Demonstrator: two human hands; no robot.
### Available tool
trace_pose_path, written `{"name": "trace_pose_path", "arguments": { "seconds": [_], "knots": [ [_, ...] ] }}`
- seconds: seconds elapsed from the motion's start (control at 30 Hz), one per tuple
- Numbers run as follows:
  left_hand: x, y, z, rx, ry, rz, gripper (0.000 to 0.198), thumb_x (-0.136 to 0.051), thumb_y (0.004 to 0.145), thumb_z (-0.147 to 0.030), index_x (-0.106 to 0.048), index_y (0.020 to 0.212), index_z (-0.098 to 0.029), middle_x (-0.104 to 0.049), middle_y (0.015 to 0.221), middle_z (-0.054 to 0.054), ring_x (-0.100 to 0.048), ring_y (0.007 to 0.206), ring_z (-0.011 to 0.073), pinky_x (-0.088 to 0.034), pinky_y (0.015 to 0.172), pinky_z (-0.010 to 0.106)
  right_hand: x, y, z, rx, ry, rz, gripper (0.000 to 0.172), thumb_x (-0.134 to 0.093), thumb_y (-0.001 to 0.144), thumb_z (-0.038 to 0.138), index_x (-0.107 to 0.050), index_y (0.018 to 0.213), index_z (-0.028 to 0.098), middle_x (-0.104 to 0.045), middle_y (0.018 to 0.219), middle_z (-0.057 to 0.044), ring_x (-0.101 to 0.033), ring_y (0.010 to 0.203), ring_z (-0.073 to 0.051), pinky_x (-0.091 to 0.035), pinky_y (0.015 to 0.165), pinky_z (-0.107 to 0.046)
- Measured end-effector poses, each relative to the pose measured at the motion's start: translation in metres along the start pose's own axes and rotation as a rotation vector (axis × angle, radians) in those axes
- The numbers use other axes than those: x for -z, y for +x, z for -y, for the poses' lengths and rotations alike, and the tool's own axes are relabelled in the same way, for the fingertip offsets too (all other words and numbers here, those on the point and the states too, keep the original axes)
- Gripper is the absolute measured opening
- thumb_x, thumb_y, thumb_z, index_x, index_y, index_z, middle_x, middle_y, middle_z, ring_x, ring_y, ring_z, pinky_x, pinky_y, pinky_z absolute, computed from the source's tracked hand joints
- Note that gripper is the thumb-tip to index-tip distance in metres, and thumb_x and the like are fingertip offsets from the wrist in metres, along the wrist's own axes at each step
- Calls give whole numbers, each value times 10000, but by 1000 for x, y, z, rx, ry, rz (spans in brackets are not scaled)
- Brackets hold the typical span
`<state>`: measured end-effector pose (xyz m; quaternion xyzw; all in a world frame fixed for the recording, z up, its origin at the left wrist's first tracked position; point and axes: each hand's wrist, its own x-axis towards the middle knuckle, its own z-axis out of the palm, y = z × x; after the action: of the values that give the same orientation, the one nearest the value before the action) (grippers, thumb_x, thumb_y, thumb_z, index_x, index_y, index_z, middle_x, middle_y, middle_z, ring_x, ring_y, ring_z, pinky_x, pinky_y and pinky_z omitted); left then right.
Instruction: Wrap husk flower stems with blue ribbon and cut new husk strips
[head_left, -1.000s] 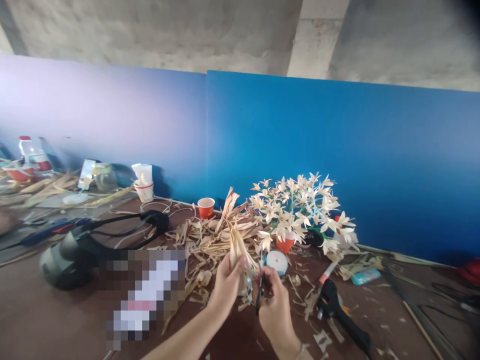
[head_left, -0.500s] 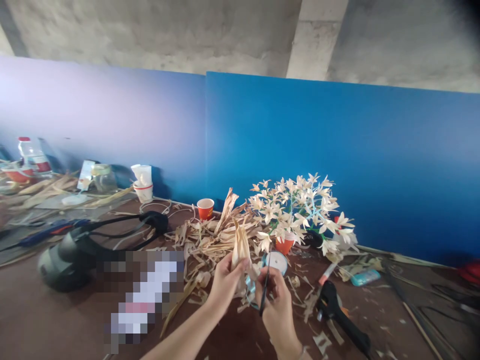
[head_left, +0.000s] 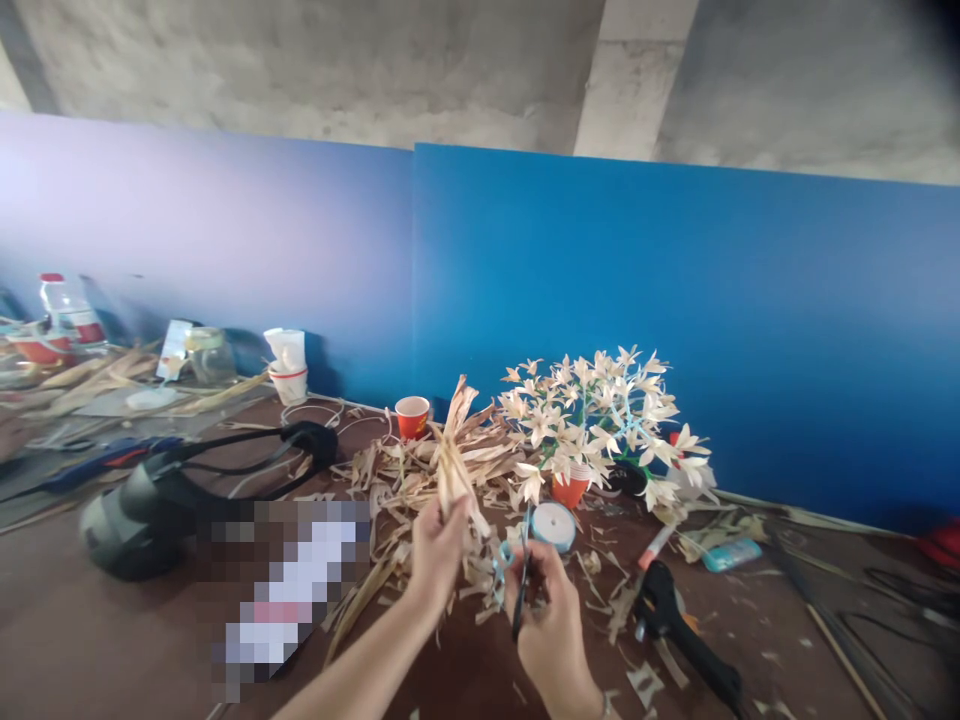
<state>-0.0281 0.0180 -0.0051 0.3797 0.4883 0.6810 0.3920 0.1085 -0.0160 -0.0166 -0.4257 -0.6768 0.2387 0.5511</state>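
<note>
My left hand (head_left: 437, 555) is closed around a pale dried corn husk (head_left: 452, 473), which stands up from the fingers above the brown table. To its right, my right hand (head_left: 553, 612) grips a pair of scissors (head_left: 520, 607) with dark handles, the blades pointing away from me. A curl of light blue ribbon (head_left: 501, 562) shows beside the right fingers. Just beyond them lies a ribbon spool (head_left: 553, 526). Behind the hands spreads a heap of dried husks (head_left: 409, 490). A bunch of husk flowers (head_left: 600, 425) stands in a red paper cup (head_left: 571, 488).
A black glue gun (head_left: 686, 635) lies at right, near a light blue packet (head_left: 731, 555). On the left are a dark headset-like object (head_left: 135, 525) and a blurred-out item (head_left: 292, 590). Another red cup (head_left: 412, 417) and a blue partition (head_left: 637, 260) stand behind.
My left hand has moved left with the husk, away from the scissors. My right hand has shifted slightly left and down, still holding the scissors.
</note>
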Motion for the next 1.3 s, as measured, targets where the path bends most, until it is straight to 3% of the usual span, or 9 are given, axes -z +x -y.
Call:
{"name": "trace_pose_path", "arguments": {
  "seconds": [0.1,0.27,0.43,0.53,0.63,0.73,0.9,1.17,1.3],
  "knots": [
    [13,21,-1,-13,-139,-113,275,-661,615,-386,-555,686,-143,-476,494,-56,-425,427,77,-319,433,189,0,-1,3,-9,-23,80,164,-495,732,121,-523,885,173,-583,749,-27,-544,657,-148,-438,641,-244],
    [17,31,-4,54,-390,-129,276,-681,597,-337,-563,761,-149,-570,580,-31,-519,492,90,-394,497,198,-3,-2,-4,-52,-130,234,292,-454,684,65,-555,930,187,-622,728,-33,-570,649,-173,-429,612,-247],
    [10,21,-2,185,-388,-141,211,-662,592,-293,-525,672,-153,-462,428,-82,-396,333,48,-300,373,164,-2,0,-17,-62,-225,193,327,-436,644,47,-569,902,198,-629,729,-35,-583,659,-182,-431,631,-260],
    [8,17,-3,186,-390,-65,236,-690,565,-281,-549,687,-137,-543,494,-42,-471,396,70,-348,413,178,0,2,-16,-68,-211,168,306,-446,658,68,-576,905,193,-630,739,-41,-581,667,-182,-434,647,-271],
    [7,16,-5,169,-409,-45,271,-711,557,-293,-567,718,-129,-590,556,-18,-518,460,88,-374,456,188,3,4,-10,-88,-124,180,246,-497,692,132,-577,918,182,-621,731,-38,-566,658,-176,-439,638,-270],
    [6,15,-6,142,-414,-84,292,-714,562,-316,-575,748,-139,-596,565,-27,-516,473,82,-359,459,177,1,2,-3,-166,47,313,159,-576,695,215,-584,848,174,-595,672,-12,-537,605,-147,-436,575,-238],
    [3,10,-9,115,-380,-133,319,-710,558,-376,-564,736,-155,-562,552,-46,-483,441,71,-335,435,173,-8,-6,-4,-516,324,550,292,-641,661,411,-553,761,151,-484,508,51,-418,379,-67,-371,363,-185],
    [-5,-1,-4,40,-287,-58,297,-627,662,-418,-458,681,-174,-352,462,-99,-295,364,33,-220,372,159,-13,-4,2,-611,485,575,403,-634,633,514,-517,738,143,-505,409,57,-421,315,-56,-353,327,-162],
    [-10,-7,-5,50,-225,-87,315,-621,648,-437,-439,665,-180,-342,462,-99,-289,369,36,-223,369,159,-15,-4,0,-643,468,547,421,-630,627,533,-494,746,154,-510,391,61,-417,293,-56,-307,298,-144]
  ]
}}
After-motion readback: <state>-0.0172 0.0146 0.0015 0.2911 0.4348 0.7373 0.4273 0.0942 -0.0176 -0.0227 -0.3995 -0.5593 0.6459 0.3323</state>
